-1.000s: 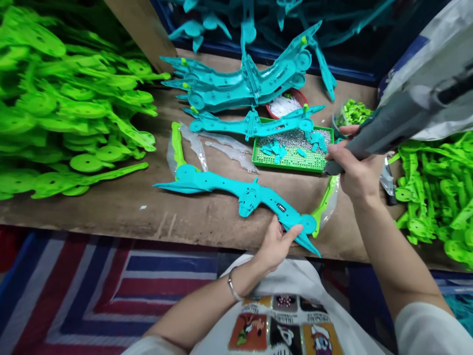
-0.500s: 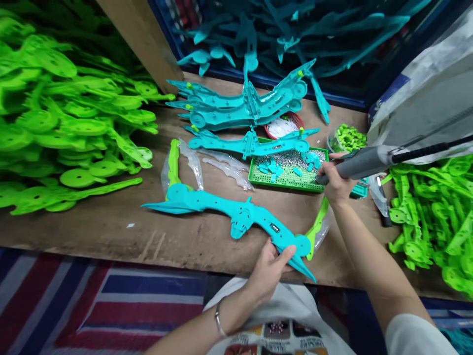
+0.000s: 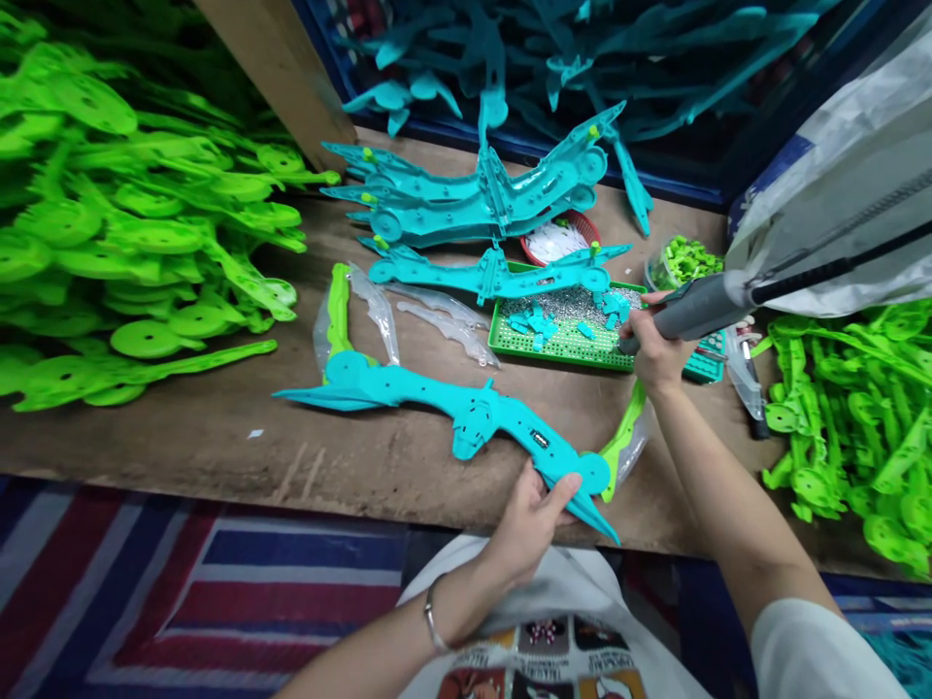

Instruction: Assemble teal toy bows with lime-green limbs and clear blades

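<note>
My left hand (image 3: 535, 515) is closed on the right end of a turquoise plastic toy bow (image 3: 415, 388), which lies across the table near its front edge. Bright green limbs, the right limb (image 3: 624, 442) among them, and clear plastic pieces stick out at both of its ends. My right hand (image 3: 659, 354) grips a grey electric screwdriver (image 3: 699, 311) with a black cable. Its tip is over the right end of a green perforated tray (image 3: 560, 361), which holds small screws and little turquoise parts; whether the tip touches a screw cannot be made out.
Turquoise bow halves (image 3: 437, 214) lie behind the tray, beside a red basket (image 3: 589, 228) of white pieces. A tub of small green parts (image 3: 684, 262) stands at the right. Green plastic parts are heaped at the left (image 3: 146, 233) and right (image 3: 845, 417). Clear pieces (image 3: 451, 330) lie mid-table.
The whole view has shifted slightly, with the table a little higher in the picture. Both hands keep their holds, and the screwdriver stays over the tray's right end.
</note>
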{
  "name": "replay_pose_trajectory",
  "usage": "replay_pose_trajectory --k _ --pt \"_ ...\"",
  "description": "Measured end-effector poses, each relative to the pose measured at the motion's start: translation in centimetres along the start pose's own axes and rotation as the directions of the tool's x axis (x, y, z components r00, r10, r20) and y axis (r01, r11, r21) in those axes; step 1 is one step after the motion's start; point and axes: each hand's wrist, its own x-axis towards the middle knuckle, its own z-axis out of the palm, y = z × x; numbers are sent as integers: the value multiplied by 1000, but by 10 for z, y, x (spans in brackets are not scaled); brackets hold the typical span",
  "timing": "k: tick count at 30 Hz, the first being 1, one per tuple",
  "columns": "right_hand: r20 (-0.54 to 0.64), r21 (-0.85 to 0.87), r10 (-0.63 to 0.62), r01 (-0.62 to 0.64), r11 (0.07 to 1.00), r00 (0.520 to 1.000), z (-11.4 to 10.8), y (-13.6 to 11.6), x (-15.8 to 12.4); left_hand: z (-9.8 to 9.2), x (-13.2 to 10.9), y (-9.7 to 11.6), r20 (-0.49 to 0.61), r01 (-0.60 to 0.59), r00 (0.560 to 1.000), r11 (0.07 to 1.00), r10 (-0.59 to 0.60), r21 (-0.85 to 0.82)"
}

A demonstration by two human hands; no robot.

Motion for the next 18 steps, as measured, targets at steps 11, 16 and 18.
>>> replay_pose_trajectory --k 11,16,18 --pt "348 154 106 -168 974 931 -44 -128 -103 7 3 2 -1 -24 1000 999 24 21" --pt "489 120 204 -297 947 848 -65 -141 -148 8 2 3 11 -46 999 997 46 62" --pt "501 91 208 -291 952 840 -68 -139 -154 8 1 3 1 -50 999 996 50 68"
